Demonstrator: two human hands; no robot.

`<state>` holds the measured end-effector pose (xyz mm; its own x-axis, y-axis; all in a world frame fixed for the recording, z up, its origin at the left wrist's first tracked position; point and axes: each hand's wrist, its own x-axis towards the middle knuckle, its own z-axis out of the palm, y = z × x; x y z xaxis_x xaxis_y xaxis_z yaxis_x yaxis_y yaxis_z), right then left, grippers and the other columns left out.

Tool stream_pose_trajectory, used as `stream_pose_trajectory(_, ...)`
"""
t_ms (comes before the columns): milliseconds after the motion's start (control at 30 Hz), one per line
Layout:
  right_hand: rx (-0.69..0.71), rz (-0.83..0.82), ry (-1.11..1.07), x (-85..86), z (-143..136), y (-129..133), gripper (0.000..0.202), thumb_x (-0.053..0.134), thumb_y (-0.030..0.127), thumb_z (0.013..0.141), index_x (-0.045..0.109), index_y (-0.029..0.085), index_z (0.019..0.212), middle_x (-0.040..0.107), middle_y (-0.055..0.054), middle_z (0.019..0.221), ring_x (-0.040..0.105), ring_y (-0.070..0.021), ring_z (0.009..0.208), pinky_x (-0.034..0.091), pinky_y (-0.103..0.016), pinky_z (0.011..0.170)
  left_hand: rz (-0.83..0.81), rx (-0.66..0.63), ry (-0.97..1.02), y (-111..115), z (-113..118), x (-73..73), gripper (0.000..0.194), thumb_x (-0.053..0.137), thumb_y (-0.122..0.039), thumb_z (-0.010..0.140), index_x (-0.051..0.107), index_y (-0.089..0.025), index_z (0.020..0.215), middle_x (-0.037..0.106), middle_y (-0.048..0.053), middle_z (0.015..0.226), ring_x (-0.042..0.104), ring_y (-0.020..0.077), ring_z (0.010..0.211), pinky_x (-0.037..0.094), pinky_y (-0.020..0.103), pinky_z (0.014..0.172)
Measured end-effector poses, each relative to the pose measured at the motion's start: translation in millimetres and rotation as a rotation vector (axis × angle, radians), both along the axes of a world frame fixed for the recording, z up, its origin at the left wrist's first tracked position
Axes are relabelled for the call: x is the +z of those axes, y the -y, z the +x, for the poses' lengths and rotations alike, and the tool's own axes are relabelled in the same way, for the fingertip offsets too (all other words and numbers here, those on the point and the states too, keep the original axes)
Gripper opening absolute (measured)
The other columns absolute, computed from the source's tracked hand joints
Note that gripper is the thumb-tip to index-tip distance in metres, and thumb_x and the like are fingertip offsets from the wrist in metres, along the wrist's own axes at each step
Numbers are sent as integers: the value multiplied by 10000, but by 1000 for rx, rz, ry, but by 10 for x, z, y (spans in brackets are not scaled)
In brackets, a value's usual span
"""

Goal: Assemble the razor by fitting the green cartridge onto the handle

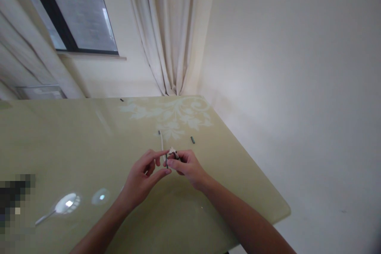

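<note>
One skinny dark strip [167, 161] pinched in the left hand [143, 175], and the right hand [190, 168] is pinching some little white thing [172, 151].

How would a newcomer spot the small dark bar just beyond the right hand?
On the green table, find the pale floral pattern by the far corner. Between it and the right hand lies the small dark bar, much nearer that hand than the other dark piece at the far edge.

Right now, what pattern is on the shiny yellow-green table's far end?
A pale, leafy, swirling design, showing best in the head view.
</note>
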<state>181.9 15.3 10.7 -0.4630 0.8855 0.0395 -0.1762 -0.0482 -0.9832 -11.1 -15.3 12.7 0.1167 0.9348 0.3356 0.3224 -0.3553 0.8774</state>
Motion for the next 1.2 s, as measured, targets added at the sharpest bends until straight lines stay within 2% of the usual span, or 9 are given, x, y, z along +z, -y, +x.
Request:
stream_pose_trajectory(133,-13,35,18,8,-7,1,348,788,483,829,765,136,841,436,52,583,309,-82,531,207,-255,505,-18,4,33,-8,4,19,418,828,-394,809,767,-275,1205,543,-41,776,406,91,572,352,225,547)
stream_pose_trajectory(300,-15,151,28,59,16,7,456,601,556,978,774,135,946,358,57,600,291,-94,540,221,-254,518,-243,-39,301,-40,-22,-36,421,820,-426,815,773,-259,1199,591,-18,786,565,137,740,446,238,690)
stream_pose_trajectory(467,-1,359,152,119,55,48,446,509,513,1043,774,154,1025,440,29,673,397,-117,625,311,-257,597,-409,-61,509,-36,-48,-88,502,859,-459,775,760,-263,1226,739,50,1022,665,221,1034,482,261,818)
stream_pose_trajectory(533,23,416,199,135,59,68,437,494,500,1053,760,158,1003,456,28,677,409,-119,630,319,-261,609,-450,-79,567,-30,-45,-103,510,874,-454,763,759,-272,1225,754,61,1102,675,232,1083,487,273,862)
stream_pose_trajectory(733,55,476,254,139,49,92,435,461,476,1064,629,162,814,455,33,671,402,-114,622,308,-259,600,-482,-113,626,-29,-27,-99,474,893,-413,755,777,-288,1197,766,45,1063,688,197,1002,496,275,876)
stream_pose_trajectory(900,62,484,262,151,51,99,400,459,436,1068,549,175,778,440,41,669,392,-106,612,304,-255,601,-463,-122,615,-14,-23,-59,480,911,-402,732,793,-283,1182,767,46,1047,668,179,960,491,256,852)
stream_pose_trajectory(1067,53,526,275,181,56,104,379,464,428,1063,566,175,801,435,40,684,391,-109,627,306,-255,613,-459,-114,602,-10,-14,-52,498,922,-419,710,802,-278,1172,761,48,1016,653,176,937,493,249,825)
stream_pose_trajectory(1200,75,500,290,184,64,100,412,445,454,1067,541,180,775,428,40,671,387,-111,620,299,-256,602,-440,-96,585,-28,-13,-70,486,924,-396,703,809,-284,1161,745,28,935,653,171,918,498,258,857)
